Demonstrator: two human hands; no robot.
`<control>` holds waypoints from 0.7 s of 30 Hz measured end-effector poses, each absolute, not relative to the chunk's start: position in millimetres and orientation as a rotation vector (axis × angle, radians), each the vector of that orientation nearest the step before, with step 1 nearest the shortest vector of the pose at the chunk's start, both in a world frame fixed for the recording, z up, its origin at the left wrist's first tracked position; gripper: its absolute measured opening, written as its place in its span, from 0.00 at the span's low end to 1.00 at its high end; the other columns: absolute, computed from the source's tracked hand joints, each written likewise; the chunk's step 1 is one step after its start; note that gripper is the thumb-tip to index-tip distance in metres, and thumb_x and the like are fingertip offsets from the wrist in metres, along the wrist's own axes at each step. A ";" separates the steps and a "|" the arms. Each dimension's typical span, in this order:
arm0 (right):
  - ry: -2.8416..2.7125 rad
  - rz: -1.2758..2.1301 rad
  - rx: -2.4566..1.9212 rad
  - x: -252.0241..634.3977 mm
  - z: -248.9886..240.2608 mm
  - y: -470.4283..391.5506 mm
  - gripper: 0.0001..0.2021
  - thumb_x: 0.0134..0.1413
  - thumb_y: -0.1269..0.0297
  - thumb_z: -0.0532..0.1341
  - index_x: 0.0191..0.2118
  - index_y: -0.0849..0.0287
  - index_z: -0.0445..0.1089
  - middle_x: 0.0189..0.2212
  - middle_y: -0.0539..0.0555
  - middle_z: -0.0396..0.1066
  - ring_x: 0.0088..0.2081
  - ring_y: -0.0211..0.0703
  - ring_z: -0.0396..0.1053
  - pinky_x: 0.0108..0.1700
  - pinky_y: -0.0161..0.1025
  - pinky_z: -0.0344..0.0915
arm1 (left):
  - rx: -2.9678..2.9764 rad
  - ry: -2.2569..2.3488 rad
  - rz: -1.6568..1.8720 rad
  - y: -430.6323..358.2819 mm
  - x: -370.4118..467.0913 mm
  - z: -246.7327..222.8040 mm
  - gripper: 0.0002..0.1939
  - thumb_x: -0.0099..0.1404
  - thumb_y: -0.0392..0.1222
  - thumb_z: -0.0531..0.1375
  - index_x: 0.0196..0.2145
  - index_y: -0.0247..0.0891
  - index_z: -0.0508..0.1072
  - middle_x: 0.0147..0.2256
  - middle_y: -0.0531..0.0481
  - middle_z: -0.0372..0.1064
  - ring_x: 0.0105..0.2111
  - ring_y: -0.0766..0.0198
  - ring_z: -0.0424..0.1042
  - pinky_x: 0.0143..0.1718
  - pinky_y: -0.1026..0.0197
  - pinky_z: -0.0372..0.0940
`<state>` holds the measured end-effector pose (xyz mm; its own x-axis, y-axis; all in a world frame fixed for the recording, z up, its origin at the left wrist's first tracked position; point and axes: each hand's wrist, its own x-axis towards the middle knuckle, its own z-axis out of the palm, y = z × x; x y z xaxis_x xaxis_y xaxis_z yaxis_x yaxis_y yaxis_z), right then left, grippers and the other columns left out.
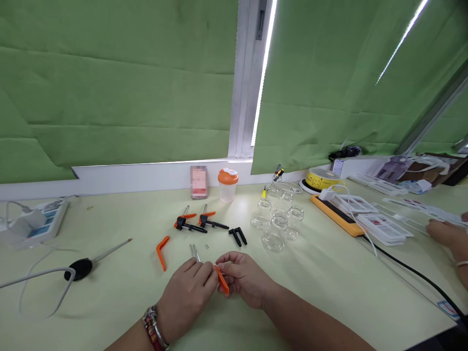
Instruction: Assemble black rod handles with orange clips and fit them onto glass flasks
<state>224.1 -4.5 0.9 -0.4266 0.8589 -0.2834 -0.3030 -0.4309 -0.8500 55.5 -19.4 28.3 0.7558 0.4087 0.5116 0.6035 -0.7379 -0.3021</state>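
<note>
My left hand (pixel 189 298), with bracelets at its wrist, is closed at the near middle of the table. Against it, my right hand (pixel 247 282) pinches an orange angled plastic piece (pixel 222 282); the left fingers meet its upper end, and what they grip is partly hidden. Two thin metal rods (pixel 195 252) show just beyond my left knuckles. Near them lie tiny metal bits (pixel 206 246), too small to name. A similar orange angled piece (pixel 161 252) rests to the left. Farther back are two black-and-orange assemblies (pixel 189 223) and a pair of black plastic parts (pixel 238 236).
Several clear glass jars (pixel 275 239) stand right of centre, one holding screwdrivers. Behind are an orange-lidded cup (pixel 227 185) and a pink box (pixel 199 183). An orange power strip (pixel 336 215) and another person's hand (pixel 448 234) are at right. A black-handled screwdriver (pixel 81 268) lies left, beside white cables.
</note>
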 end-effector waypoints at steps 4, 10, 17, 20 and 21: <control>-0.954 1.926 -0.924 225.4 1.1 -4.6 0.19 0.40 0.57 0.70 0.32 0.64 0.66 0.21 0.50 0.69 0.20 0.35 0.67 0.23 0.33 0.61 | -2.515 -0.734 -0.601 -17.7 55.0 25.0 0.08 0.61 0.26 0.52 0.32 0.33 0.69 0.26 0.49 0.67 0.25 0.62 0.63 0.30 0.58 0.60; -1.035 1.905 -0.929 230.7 -0.4 -0.7 0.22 0.35 0.57 0.72 0.34 0.65 0.66 0.24 0.52 0.72 0.21 0.41 0.72 0.22 0.34 0.61 | -2.541 -0.946 -0.741 -10.7 49.4 18.8 0.08 0.62 0.28 0.52 0.31 0.37 0.68 0.29 0.50 0.68 0.27 0.62 0.65 0.29 0.59 0.61; -1.128 1.844 -0.849 235.6 -3.4 4.4 0.18 0.40 0.59 0.70 0.36 0.64 0.68 0.27 0.54 0.73 0.21 0.39 0.71 0.21 0.32 0.60 | -2.471 -1.398 -1.077 -0.7 35.4 14.0 0.16 0.57 0.43 0.61 0.43 0.39 0.67 0.44 0.42 0.68 0.43 0.52 0.68 0.38 0.55 0.66; -1.155 1.802 -0.858 236.5 -3.1 5.7 0.18 0.41 0.60 0.70 0.36 0.64 0.69 0.28 0.54 0.74 0.23 0.40 0.72 0.21 0.32 0.60 | -2.553 -1.831 -1.258 4.8 33.1 12.6 0.21 0.54 0.47 0.63 0.45 0.39 0.65 0.42 0.44 0.69 0.40 0.54 0.70 0.39 0.55 0.66; -1.159 1.783 -0.868 236.7 -3.2 6.0 0.18 0.40 0.60 0.70 0.36 0.64 0.69 0.28 0.54 0.73 0.23 0.40 0.72 0.21 0.32 0.60 | -2.595 -1.989 -1.303 6.3 33.0 12.7 0.22 0.53 0.47 0.64 0.44 0.40 0.65 0.40 0.45 0.69 0.39 0.56 0.70 0.38 0.55 0.66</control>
<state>236.7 6.0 -3.2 -0.4265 0.8977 -0.1111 -0.2630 -0.2406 -0.9343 33.0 6.3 12.7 0.1192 0.9405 0.3181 0.6676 -0.3131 0.6755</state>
